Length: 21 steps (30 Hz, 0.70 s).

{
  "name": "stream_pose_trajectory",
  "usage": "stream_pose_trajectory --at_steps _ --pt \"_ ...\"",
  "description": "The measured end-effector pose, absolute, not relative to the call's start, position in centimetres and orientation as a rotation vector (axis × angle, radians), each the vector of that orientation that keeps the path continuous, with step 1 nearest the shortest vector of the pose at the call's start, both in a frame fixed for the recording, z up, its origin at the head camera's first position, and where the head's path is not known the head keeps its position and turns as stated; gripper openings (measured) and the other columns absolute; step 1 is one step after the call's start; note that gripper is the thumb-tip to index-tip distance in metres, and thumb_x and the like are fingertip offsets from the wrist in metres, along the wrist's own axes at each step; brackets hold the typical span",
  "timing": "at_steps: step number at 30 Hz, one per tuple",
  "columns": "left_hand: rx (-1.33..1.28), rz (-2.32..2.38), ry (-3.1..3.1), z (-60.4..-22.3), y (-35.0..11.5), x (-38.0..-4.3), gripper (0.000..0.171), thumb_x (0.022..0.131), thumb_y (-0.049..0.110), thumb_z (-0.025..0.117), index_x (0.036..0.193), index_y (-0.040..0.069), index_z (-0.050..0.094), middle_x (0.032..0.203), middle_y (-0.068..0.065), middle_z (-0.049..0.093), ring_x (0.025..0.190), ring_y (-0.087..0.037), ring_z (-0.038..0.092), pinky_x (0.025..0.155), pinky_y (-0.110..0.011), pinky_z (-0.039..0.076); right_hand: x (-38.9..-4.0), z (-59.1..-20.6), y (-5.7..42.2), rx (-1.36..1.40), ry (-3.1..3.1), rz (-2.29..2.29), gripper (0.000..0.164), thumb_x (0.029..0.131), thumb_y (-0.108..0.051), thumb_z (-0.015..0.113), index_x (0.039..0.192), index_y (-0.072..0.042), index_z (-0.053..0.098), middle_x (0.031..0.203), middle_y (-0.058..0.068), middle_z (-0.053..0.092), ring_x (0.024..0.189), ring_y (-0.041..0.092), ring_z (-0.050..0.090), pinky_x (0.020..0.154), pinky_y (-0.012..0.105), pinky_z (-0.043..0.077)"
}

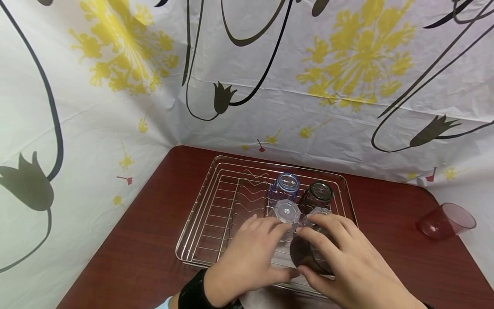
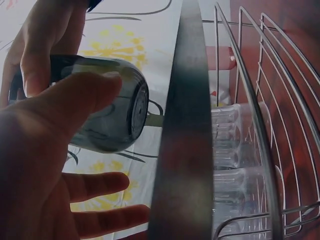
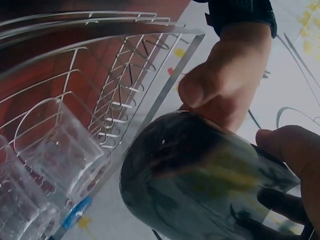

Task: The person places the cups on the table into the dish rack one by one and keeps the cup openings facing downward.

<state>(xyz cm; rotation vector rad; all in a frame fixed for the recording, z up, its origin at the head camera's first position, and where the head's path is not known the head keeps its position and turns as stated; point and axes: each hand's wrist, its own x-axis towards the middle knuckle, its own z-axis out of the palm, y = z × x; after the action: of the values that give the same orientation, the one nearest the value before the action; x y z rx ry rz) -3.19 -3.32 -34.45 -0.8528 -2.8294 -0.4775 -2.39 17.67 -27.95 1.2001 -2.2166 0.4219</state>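
Observation:
My right hand [image 1: 347,257] grips a smoky grey glass [image 1: 308,253], tilted on its side over the front of the wire dish rack [image 1: 185,253]. In the right wrist view its fingers wrap the open end of the glass [image 3: 200,175]. My left hand [image 1: 251,253] is beside it with fingers spread, and its thumb overlaps the glass in the left wrist view. Upside down in the rack stand a blue glass [image 1: 285,184], a dark green glass [image 1: 318,193] and a clear glass [image 1: 287,212]. Another clear glass [image 1: 318,211] is mostly hidden by my right fingers.
A pink glass [image 1: 444,221] lies tilted at the right end of the reddish-brown table [image 1: 390,214]. Wavy wire dividers [image 1: 251,195] run along the rack's left part. A patterned white sheet [image 1: 247,64] encloses the table's back and sides.

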Motion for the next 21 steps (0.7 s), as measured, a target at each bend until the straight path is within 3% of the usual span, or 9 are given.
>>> stream_pose_trajectory --at_steps 7,15,21 --pt "-0.896 -0.457 -2.792 -34.56 -3.05 -3.07 0.083 0.071 0.068 0.075 0.138 0.023 0.055 0.133 0.004 0.06 0.125 -0.016 0.056 0.11 -0.048 0.043 -2.4 -28.33 17.36 1.247 -2.201 0.453 0.051 0.101 -0.05 0.045 0.122 -0.009 0.068 0.123 0.013 0.061 0.11 0.028 0.056 0.107 0.022 0.03" --pt "-0.924 -0.516 -2.771 -34.65 -3.01 -2.98 0.096 0.07 0.071 0.076 0.147 0.023 0.043 0.138 0.005 0.056 0.127 -0.015 0.056 0.111 -0.047 0.042 -2.25 -28.51 17.18 1.276 -2.204 0.457 0.049 0.102 -0.049 0.045 0.117 -0.008 0.068 0.125 0.015 0.06 0.112 0.03 0.054 0.114 0.021 0.024" --pt "-0.964 -0.498 -2.764 -34.6 -3.06 -3.03 0.089 0.074 0.07 0.073 0.145 0.022 0.048 0.14 0.006 0.055 0.129 -0.014 0.055 0.111 -0.046 0.043 -2.22 -28.58 17.04 1.299 -2.197 0.434 0.049 0.103 -0.049 0.044 0.117 -0.008 0.067 0.123 0.014 0.061 0.113 0.03 0.054 0.116 0.023 0.023"
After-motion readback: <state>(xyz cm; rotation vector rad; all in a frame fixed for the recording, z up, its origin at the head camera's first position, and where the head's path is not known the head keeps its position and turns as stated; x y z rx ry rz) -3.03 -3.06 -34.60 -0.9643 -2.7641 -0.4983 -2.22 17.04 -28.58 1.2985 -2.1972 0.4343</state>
